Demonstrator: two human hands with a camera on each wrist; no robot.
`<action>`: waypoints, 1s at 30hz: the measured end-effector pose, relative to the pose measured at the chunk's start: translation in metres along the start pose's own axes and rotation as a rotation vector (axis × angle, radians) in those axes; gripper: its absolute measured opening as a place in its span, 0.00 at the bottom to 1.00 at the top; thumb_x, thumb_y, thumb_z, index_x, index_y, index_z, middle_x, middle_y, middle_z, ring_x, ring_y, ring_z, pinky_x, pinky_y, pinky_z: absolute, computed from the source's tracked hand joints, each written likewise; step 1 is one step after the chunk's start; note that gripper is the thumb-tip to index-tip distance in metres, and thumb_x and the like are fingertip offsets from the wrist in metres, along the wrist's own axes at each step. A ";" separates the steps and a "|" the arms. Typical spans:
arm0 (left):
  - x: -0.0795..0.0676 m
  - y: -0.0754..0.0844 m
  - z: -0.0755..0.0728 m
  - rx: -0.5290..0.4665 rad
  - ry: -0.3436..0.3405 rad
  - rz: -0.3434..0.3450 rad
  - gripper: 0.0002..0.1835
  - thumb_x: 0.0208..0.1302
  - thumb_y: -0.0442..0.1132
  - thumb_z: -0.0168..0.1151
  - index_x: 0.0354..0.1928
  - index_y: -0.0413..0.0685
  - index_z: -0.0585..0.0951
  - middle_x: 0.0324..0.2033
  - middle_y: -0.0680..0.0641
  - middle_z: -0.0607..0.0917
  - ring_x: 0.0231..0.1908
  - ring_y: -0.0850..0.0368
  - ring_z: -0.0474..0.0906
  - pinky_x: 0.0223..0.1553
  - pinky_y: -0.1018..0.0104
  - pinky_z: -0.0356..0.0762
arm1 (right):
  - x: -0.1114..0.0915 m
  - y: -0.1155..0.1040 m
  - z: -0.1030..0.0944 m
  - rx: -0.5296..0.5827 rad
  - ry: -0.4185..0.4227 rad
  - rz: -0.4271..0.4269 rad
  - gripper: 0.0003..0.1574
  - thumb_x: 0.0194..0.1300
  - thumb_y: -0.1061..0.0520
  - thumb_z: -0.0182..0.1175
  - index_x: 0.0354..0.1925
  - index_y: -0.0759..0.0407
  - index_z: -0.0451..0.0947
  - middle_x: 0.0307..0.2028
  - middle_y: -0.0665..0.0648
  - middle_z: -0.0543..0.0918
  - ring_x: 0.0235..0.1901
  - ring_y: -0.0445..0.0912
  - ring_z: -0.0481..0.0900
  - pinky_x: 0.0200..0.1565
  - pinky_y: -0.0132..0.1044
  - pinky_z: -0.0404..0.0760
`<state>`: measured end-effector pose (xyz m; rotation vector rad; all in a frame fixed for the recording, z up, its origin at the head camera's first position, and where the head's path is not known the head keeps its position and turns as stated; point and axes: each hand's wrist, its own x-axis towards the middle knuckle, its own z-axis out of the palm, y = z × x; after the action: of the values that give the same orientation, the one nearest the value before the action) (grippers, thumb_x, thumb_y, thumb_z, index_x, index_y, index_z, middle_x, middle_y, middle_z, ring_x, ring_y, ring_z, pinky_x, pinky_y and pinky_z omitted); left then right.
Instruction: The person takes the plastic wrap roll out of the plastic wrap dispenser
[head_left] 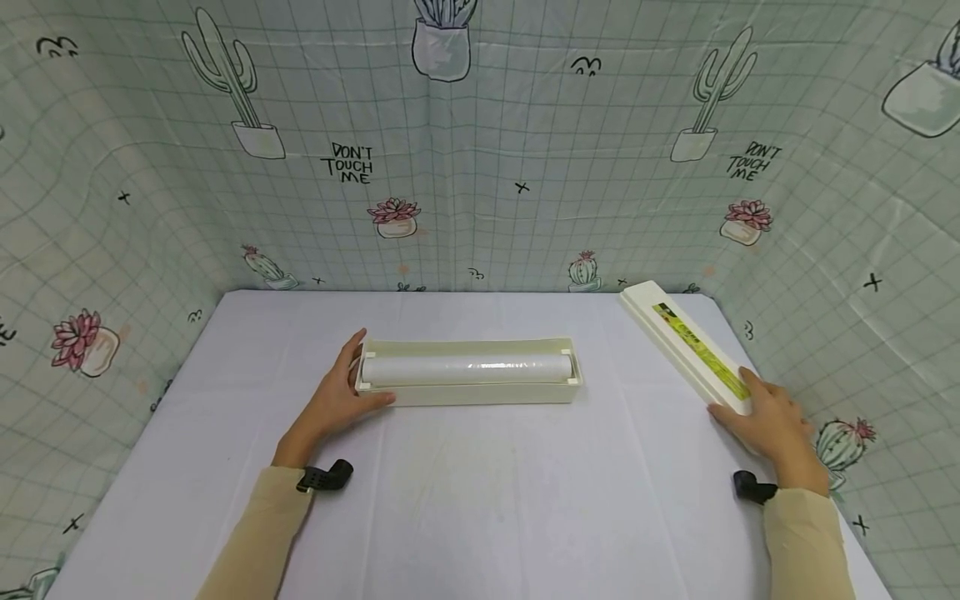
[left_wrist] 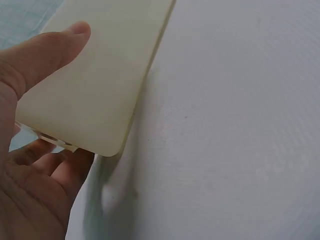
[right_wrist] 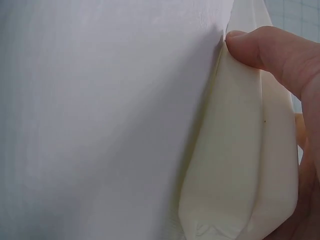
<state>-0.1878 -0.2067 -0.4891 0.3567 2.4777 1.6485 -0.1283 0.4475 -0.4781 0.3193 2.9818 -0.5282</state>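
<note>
My left hand (head_left: 337, 400) held the left end of the open cream box (head_left: 480, 392), thumb on its front wall and fingers (head_left: 352, 350) curled around the end. The roll of film (head_left: 465, 367) lay inside it. My right hand (head_left: 772, 421) gripped the near end of the lid (head_left: 678, 337), well apart on the white table (head_left: 480, 500).
</note>
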 end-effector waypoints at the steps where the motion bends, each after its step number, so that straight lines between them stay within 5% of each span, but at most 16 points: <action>1: 0.000 0.001 0.000 0.003 -0.001 -0.001 0.65 0.58 0.39 0.79 0.84 0.55 0.40 0.81 0.37 0.50 0.78 0.38 0.55 0.69 0.43 0.67 | -0.001 0.000 -0.001 0.002 -0.001 0.006 0.63 0.71 0.26 0.54 0.82 0.60 0.40 0.69 0.87 0.53 0.61 0.87 0.54 0.50 0.87 0.52; 10: 0.006 0.005 -0.002 0.061 -0.029 -0.002 0.67 0.55 0.41 0.81 0.83 0.50 0.39 0.81 0.39 0.51 0.77 0.38 0.58 0.71 0.39 0.62 | 0.002 0.002 -0.003 -0.011 -0.010 0.059 0.65 0.70 0.25 0.53 0.82 0.62 0.38 0.68 0.88 0.52 0.61 0.89 0.53 0.51 0.89 0.50; 18: 0.011 0.006 -0.003 0.138 -0.038 -0.029 0.64 0.55 0.46 0.80 0.83 0.47 0.43 0.79 0.35 0.56 0.74 0.34 0.63 0.69 0.36 0.65 | 0.005 -0.002 -0.005 -0.051 0.025 0.028 0.66 0.68 0.24 0.55 0.80 0.65 0.43 0.67 0.88 0.53 0.61 0.86 0.54 0.49 0.82 0.58; 30: 0.015 0.002 -0.013 0.170 -0.119 -0.095 0.60 0.56 0.51 0.80 0.81 0.48 0.50 0.74 0.37 0.65 0.68 0.37 0.70 0.62 0.42 0.73 | 0.015 -0.073 -0.009 -0.152 0.220 -0.259 0.58 0.62 0.35 0.67 0.76 0.63 0.55 0.67 0.83 0.59 0.64 0.81 0.57 0.57 0.79 0.57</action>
<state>-0.2052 -0.2132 -0.4821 0.3400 2.5096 1.3443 -0.1593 0.3864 -0.4480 -0.0253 3.2756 -0.3008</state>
